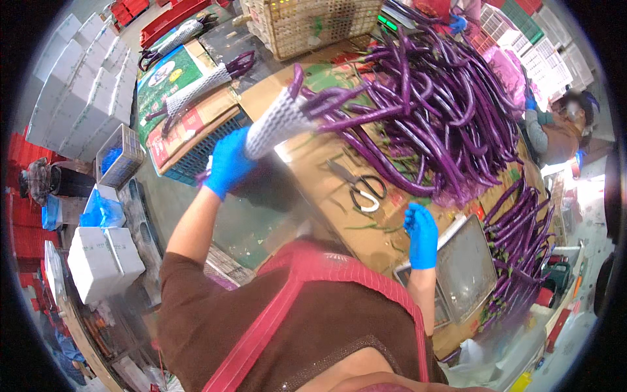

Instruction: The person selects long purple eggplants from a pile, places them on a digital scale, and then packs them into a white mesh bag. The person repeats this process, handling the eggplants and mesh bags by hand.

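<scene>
My left hand (230,159), in a blue glove, grips a bundle of long purple eggplants (333,100) in a white foam net sleeve (277,122). The sleeve tilts over the table's left edge, with eggplant ends sticking out at the top. My gloved right hand (422,235) hovers above the cardboard-covered table (357,237), beside a metal-topped weighing scale (465,269). Its fingers are loosely curled, and I see nothing in them. Black-handled scissors (362,188) lie between my hands. Beyond them is a large heap of loose eggplants (436,108).
Two sleeved bundles rest at the left, one (201,93) on a cardboard-topped crate (201,147). A perforated plastic crate (318,27) stands at the back. More eggplants (521,235) lie right of the scale. White boxes (83,93) are stacked at left. A co-worker (558,127) is at right.
</scene>
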